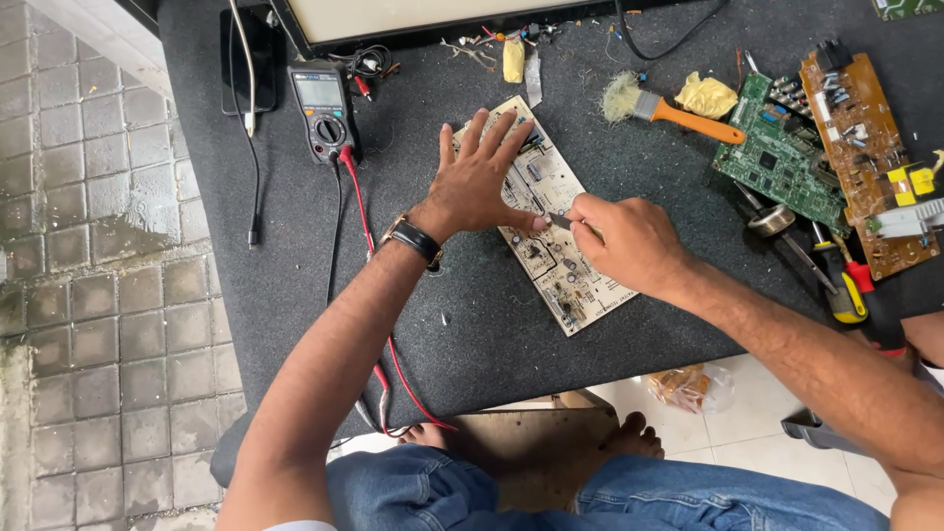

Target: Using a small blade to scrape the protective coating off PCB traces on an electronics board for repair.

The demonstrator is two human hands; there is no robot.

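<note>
On dark felt, spread left hand point(479, 180) pins a cream circuit board point(556, 231); right hand point(629, 241) pinches a thin tool point(560, 220).

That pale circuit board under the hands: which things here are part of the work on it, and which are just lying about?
In use:
- pale circuit board, pressed flat by the left hand
- small metal tool, pinched in the right hand, tip on the board

Lying about:
- multimeter with its leads
- orange-handled brush
- green board
- brown board
- screwdrivers
</note>
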